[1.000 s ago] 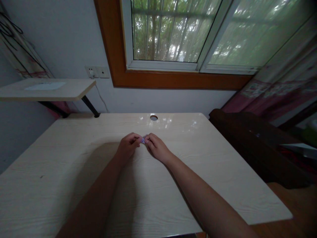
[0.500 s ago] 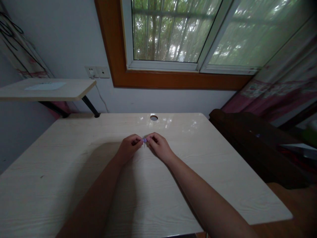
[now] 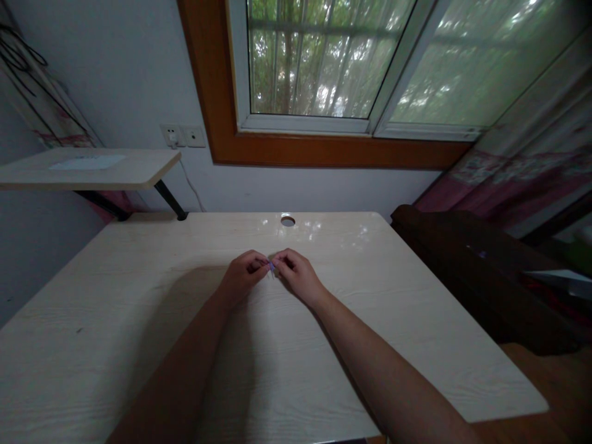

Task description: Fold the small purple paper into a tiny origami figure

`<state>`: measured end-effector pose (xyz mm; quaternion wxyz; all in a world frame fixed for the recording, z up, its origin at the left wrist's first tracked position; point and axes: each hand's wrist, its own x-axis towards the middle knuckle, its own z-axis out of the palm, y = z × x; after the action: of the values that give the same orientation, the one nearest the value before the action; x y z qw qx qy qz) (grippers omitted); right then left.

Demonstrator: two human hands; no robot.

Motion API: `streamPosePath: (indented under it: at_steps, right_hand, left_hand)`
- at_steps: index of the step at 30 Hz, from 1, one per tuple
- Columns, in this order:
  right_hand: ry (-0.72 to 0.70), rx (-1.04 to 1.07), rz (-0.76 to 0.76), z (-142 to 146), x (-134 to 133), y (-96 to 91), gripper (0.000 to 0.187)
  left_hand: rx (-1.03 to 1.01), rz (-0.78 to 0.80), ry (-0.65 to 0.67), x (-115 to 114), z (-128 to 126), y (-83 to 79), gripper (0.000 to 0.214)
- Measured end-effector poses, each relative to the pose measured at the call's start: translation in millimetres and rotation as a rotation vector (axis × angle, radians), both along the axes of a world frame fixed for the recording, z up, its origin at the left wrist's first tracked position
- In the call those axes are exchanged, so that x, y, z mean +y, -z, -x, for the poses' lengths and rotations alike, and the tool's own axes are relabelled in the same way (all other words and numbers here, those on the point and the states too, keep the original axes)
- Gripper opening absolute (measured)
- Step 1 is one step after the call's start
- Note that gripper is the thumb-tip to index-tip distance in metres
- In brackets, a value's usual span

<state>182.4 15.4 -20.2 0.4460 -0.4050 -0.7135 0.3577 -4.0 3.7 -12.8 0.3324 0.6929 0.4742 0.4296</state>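
Observation:
A small purple piece with a thin strand hanging below it [image 3: 271, 266] sits between my fingertips; it is too small to tell its kind. My left hand [image 3: 243, 271] pinches it from the left with thumb and forefinger. From the right, my right hand [image 3: 296, 271] pinches its other side, the fingers curled together. Both hands are just above the pale wood-grain table [image 3: 324, 364], near its far middle. Much of the purple piece is hidden by the fingers.
At the far edge the tabletop has a round cable hole [image 3: 287, 221]. A raised shelf [image 3: 152, 169] on black legs stands at the back left. Dark brown furniture [image 3: 444, 265] borders the right side. A window [image 3: 314, 68] is behind the table.
The fingertips have drawn slightly closer together, and less of the purple piece shows between them. Its hanging strand now slants a little to the right. The arms have hardly moved.

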Motion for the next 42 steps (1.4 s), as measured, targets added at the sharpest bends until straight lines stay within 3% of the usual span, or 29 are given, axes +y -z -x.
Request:
streamPosePath:
  at_steps: [10,17,27,35,42]
  right_hand:
    - [0.036,0.043,-0.011,-0.4,-1.0,-2.5,0.017]
    - [0.126,0.079,-0.043,1.2,-1.0,-5.3,0.017]
    - [0.034,0.054,-0.056,4.3,-3.9,-8.2,0.019]
    - [0.061,0.053,-0.062,1.9,-0.2,-3.1,0.013]
    - [0.047,0.052,-0.023,1.9,-0.3,-2.2,0.018]
  left_hand:
    - [-0.001,0.039,-0.002,1.5,1.8,1.9,0.020]
    - [-0.149,0.119,-0.114,5.7,2.4,3.7,0.022]
    - [-0.144,0.163,-0.099,4.1,0.9,1.0,0.023]
    - [-0.073,0.108,-0.024,4.0,2.0,1.1,0.026]
    - [-0.066,0.045,-0.102,2.4,-1.4,-2.2,0.020]
